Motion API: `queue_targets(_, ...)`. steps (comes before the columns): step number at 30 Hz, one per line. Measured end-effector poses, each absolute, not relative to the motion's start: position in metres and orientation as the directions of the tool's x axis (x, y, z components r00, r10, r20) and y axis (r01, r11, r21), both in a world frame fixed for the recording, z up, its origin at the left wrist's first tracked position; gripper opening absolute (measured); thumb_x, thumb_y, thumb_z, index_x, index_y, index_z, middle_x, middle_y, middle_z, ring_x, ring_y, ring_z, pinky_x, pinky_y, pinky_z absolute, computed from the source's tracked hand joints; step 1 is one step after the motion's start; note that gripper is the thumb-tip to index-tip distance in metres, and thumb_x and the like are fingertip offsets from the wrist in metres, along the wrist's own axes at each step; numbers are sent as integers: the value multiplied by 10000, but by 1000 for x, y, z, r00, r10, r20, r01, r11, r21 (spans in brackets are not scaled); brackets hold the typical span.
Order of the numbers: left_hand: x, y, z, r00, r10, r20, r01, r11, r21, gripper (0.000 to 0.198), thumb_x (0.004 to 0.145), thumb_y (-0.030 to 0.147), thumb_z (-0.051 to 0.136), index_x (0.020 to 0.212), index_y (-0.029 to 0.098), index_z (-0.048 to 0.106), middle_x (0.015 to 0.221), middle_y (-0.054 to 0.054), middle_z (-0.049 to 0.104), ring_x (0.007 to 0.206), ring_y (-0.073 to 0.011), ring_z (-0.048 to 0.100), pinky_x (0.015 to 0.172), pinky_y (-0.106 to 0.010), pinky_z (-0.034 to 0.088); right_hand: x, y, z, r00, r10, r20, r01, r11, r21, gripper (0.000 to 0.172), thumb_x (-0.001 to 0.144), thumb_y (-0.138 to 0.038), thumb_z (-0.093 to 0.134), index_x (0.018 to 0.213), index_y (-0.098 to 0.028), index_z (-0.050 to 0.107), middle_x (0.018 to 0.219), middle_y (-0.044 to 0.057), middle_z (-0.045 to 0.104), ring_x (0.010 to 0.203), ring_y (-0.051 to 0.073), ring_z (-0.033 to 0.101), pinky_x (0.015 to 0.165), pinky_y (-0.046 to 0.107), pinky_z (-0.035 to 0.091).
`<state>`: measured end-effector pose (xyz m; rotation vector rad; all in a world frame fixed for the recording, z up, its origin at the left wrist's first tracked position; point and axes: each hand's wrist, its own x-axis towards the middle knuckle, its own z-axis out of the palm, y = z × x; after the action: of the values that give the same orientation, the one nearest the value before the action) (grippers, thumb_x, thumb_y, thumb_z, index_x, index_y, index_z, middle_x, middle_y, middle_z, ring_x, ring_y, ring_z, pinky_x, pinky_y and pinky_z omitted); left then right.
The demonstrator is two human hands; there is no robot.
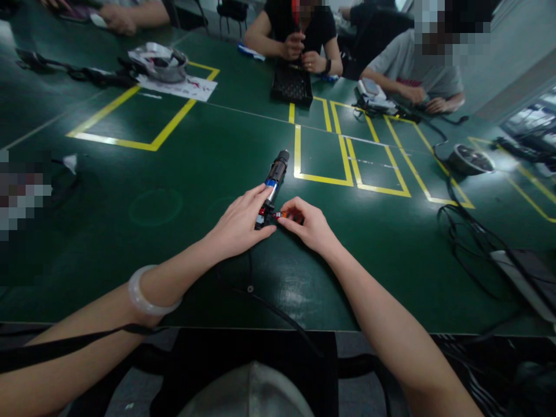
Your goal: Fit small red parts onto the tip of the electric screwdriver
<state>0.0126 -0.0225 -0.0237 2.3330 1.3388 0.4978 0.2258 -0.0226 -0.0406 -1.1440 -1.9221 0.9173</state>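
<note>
On the green table lies a slim cylindrical tool (275,172), black at its far end, with a shiny blue-and-silver, motor-like section. It looks like an electric screwdriver with its inside exposed. My left hand (238,223) lies over its near part, fingers along one side and the thumb on the other, holding it against the table. Small red and black parts show at its near end, between my hands. My right hand (310,225) is closed in a pinch on a small orange-and-black piece (293,216) right beside that end. My fingers partly cover this piece, and its kind is unclear.
A metal bowl (158,62) stands on paper at the far left. Across the table, a co-worker's hands (299,49) are above a black tray (292,87). Yellow tape (324,177) marks rectangles. Cables (460,231) and a round metal dish (471,159) lie at the right.
</note>
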Motion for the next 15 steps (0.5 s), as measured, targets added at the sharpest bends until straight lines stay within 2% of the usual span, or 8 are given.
queue_targets(5,10,-21,-27,482,870,105,720,-461,518,818,898,389,592,1616,129,297,1658,-195,284,1500,-362,370,1234,-524,319,217,-25,-43,-339,923,183,471,335,-816,125,882,-288,663,905,-209,570,700,-50,538,615,113,488,622,251,394)
queue_targets(11,9,-20,-28,501,859,106,711,-478,515,809,903,377,566,1624,139,287,1665,-189,266,1510,-360,356,1235,-515,325,207,-23,-47,-320,937,142,522,299,-799,147,868,-272,660,881,-218,524,705,-48,577,610,116,532,618,252,401)
queue_targets(15,9,-19,-28,505,859,86,719,-474,508,813,898,362,557,1620,101,289,1668,-198,253,1520,-357,336,1247,-501,306,204,-24,-47,-339,928,153,489,313,-814,145,866,-250,621,967,-217,523,725,-52,582,608,116,542,627,251,424)
